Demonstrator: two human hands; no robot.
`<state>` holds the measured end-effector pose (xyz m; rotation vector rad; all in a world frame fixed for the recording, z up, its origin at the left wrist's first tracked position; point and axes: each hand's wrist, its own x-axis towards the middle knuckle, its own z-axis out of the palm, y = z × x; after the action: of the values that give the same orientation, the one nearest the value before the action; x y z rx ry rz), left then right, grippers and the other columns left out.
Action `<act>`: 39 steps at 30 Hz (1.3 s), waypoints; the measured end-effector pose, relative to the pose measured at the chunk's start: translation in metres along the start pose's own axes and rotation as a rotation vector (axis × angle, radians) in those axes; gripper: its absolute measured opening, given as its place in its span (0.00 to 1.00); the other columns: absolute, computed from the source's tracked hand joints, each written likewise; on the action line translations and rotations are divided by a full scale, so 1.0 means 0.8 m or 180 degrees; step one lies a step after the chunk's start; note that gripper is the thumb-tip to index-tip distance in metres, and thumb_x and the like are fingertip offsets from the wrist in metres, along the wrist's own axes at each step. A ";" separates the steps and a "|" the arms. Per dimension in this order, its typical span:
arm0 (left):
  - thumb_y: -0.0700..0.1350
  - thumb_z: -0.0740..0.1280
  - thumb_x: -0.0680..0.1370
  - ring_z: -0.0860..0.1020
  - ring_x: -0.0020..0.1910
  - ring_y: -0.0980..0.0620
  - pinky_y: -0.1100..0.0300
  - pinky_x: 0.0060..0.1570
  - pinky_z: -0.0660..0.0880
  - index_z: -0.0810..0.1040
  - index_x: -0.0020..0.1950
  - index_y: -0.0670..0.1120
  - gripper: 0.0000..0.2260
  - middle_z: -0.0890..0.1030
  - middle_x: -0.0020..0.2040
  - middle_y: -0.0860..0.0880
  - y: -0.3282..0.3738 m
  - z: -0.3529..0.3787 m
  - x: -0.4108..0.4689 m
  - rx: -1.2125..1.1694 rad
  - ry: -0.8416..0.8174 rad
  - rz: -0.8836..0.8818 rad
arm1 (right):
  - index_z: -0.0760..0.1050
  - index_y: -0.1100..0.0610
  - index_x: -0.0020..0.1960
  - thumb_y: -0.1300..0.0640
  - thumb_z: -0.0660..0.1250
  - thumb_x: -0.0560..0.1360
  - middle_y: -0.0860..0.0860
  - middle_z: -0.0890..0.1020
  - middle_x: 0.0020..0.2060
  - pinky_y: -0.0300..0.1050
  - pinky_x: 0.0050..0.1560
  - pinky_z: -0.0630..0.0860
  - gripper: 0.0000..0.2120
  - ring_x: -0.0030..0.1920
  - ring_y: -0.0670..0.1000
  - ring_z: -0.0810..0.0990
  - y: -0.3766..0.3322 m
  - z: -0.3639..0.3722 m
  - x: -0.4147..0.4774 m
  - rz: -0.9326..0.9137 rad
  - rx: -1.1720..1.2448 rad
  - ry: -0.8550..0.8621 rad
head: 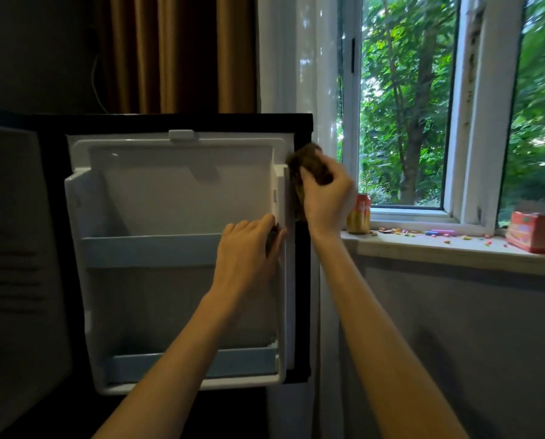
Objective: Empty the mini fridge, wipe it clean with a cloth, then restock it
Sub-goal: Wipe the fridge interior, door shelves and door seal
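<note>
So the mini fridge door point(176, 198) is swung wide open with its white inner lining facing the camera, taking up the middle-left of the view. The left hand point(249, 251) grips the raised right edge of that lining, fingers curled over the ridge about level with the upper rail point(150, 248), a pale blue shelf bar running across the door. There's a second one, the lower rail point(195, 364), near the bottom. The right hand point(326, 198) is higher up and just to the right, fingers bunched tight around a brown cloth point(309, 163) and pressing it against the door's black outer edge point(302, 280) close to the top right corner. The cloth is pretty blurry, so I can't say how it's folded. Right of the door there's a windowsill point(455, 245) with an orange and yellow can point(359, 217) standing at its left end, just behind the right wrist. There's a scatter of little colourful bits point(423, 232) along the sill and a red box point(535, 231) at the far right. The window point(404, 106) above shows green trees. A brown curtain point(169, 52) hangs behind the door, with a sheer white curtain point(296, 58) beside it. The grey panel at the far left is too dark and blurry for me to call.
</note>
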<state>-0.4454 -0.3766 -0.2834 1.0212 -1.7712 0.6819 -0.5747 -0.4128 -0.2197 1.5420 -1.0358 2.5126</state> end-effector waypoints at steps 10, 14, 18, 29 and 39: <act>0.54 0.56 0.81 0.75 0.35 0.47 0.49 0.44 0.70 0.72 0.45 0.46 0.13 0.79 0.35 0.50 0.003 -0.004 -0.001 -0.0051 -0.0213 -0.0117 | 0.78 0.47 0.46 0.66 0.70 0.74 0.43 0.82 0.39 0.30 0.42 0.73 0.13 0.42 0.39 0.80 0.117 -0.099 -0.247 0.1343 0.0081 -0.0297; 0.55 0.55 0.81 0.75 0.35 0.46 0.50 0.44 0.69 0.72 0.44 0.46 0.14 0.79 0.35 0.49 0.003 -0.003 -0.001 -0.0020 -0.0201 -0.0164 | 0.79 0.37 0.46 0.69 0.72 0.71 0.41 0.83 0.44 0.34 0.47 0.78 0.24 0.48 0.43 0.81 0.151 -0.131 -0.324 0.1942 -0.0059 -0.0443; 0.56 0.54 0.81 0.75 0.35 0.47 0.48 0.44 0.70 0.72 0.44 0.46 0.16 0.78 0.35 0.49 0.001 -0.007 -0.002 -0.0051 -0.0218 -0.0125 | 0.78 0.34 0.49 0.67 0.71 0.72 0.44 0.82 0.47 0.54 0.49 0.81 0.25 0.48 0.52 0.82 0.154 -0.142 -0.347 0.2181 -0.0226 -0.0537; 0.52 0.55 0.81 0.73 0.34 0.45 0.51 0.41 0.66 0.71 0.42 0.46 0.14 0.77 0.34 0.48 0.003 -0.015 -0.006 -0.0032 -0.0102 -0.0043 | 0.79 0.60 0.54 0.64 0.71 0.72 0.50 0.81 0.47 0.22 0.44 0.65 0.10 0.47 0.43 0.75 -0.001 -0.024 -0.059 0.0280 -0.0097 0.0023; 0.52 0.55 0.81 0.72 0.32 0.47 0.50 0.40 0.68 0.71 0.41 0.46 0.14 0.75 0.32 0.49 0.006 -0.027 -0.013 -0.0098 -0.0028 -0.0017 | 0.81 0.56 0.55 0.59 0.73 0.71 0.48 0.83 0.47 0.25 0.42 0.67 0.13 0.46 0.43 0.77 -0.041 -0.015 0.010 0.0107 -0.0087 0.0005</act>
<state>-0.4378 -0.3532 -0.2843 1.0090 -1.7806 0.6458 -0.5774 -0.3833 -0.1995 1.5283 -1.1006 2.5097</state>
